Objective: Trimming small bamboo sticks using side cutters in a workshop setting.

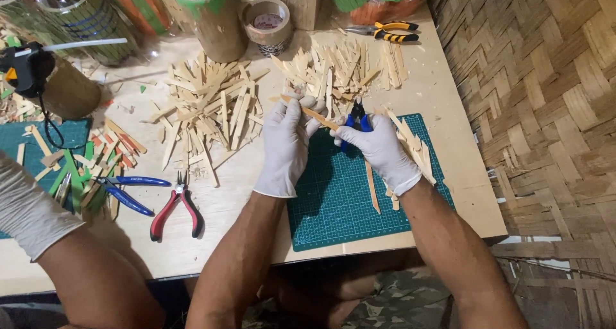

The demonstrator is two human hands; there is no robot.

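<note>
Both hands sit over the top edge of the green mat [333,201]. From my seat I see the left hand [285,146], in a white glove, closed around one end of a thin wooden stick [319,117], fingers curled together on it. The right hand [380,151], gloved the same, is clamped on the blue cutter [355,116], whose dark tip meets the stick near its far end. The stick lies slanted between the 2 hands, just above the mat.

Going from big to small: the worktop [244,194] is pale plywood, with a woven bamboo wall [545,98] on its right side. The mat lies on the worktop under the hands. 2 heaps of cut sticks lie beyond it, a wide one [205,108] to the left and another [333,69] right behind the hands. A few more sticks [414,146] lie on the mat beside the right wrist. A second person's gloved arm [32,213] comes in at the lower left. Near it lie red pliers [176,210] and blue pliers [128,191], close together. A tape roll [267,22] and yellow-handled pliers [385,32] rest at the far edge, and a black glue gun [25,69] stands at the left.
</note>
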